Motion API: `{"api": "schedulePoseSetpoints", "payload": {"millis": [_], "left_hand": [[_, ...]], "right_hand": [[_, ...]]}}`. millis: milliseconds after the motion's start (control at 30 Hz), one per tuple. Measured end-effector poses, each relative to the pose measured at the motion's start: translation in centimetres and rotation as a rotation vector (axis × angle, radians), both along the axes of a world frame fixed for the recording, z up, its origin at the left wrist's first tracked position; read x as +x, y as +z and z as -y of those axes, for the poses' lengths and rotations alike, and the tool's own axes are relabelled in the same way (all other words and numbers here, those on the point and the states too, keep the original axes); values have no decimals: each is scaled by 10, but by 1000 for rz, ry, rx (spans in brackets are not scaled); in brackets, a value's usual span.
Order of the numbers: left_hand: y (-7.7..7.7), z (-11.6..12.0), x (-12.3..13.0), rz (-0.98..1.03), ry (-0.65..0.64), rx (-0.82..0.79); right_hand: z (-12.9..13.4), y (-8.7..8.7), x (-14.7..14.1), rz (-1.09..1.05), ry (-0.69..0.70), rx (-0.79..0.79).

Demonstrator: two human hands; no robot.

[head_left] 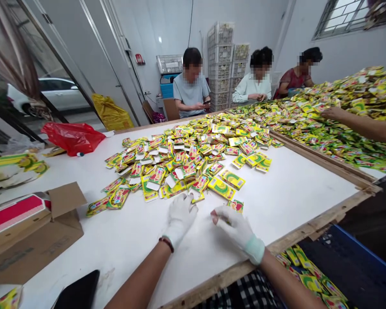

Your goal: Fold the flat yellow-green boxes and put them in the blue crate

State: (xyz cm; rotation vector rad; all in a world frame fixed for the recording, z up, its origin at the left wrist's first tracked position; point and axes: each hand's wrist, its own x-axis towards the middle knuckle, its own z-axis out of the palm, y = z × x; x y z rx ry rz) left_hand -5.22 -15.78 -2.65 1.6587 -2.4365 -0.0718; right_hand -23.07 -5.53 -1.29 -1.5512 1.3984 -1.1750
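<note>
Both gloved: left hand (179,216) flat and open on the table (292,193), right hand (233,223) pinching a packet (236,206) at the near edge of the pile (193,159). Packets yellow-green-red, print unreadable.

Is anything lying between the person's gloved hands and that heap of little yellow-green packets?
Nothing visible does. The left hand already touches the near edge of the packet pile, and the right hand rests against one packet.

White walls (167,25); barred window (344,15) upper right; stacked crates (221,64) at back wall; glass door (51,86) left; daylight.
</note>
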Motion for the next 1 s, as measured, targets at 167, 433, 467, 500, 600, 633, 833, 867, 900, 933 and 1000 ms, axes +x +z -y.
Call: {"api": "schedulePoseSetpoints", "payload": {"millis": [167, 433, 467, 500, 600, 633, 833, 867, 900, 933, 1000], "left_hand": [[3, -23, 26, 53, -33, 23], [6, -39, 60, -46, -82, -373], [7, -46, 55, -95, -211, -487], [10, -54, 48, -148, -321, -585], [17, -77, 32, -350, -426, -604], [20, -83, 30, -438, -371, -496], [32, -103, 40, -1136, 249, 299], [32, -104, 40, -1202, 265, 345], [33, -105, 40, -1239, 260, 374], [34, -106, 40, -1251, 241, 396], [38, -112, 38, -1219, 205, 431]], "right_hand": [[74, -1, -34, -758, -168, 69], [54, 28, -15, -824, -64, 44], [44, 38, -7, -738, 41, 50], [34, 49, 1, -640, 174, 69], [14, 66, 14, -317, 462, 168], [10, 66, 13, -191, 468, 201], [-6, 32, 14, 373, 142, 122], [-8, 28, 21, 373, 116, 79], [-10, 25, 29, 372, 98, 47], [-12, 23, 37, 381, 85, 25], [-16, 19, 51, 393, 61, 6]]}}
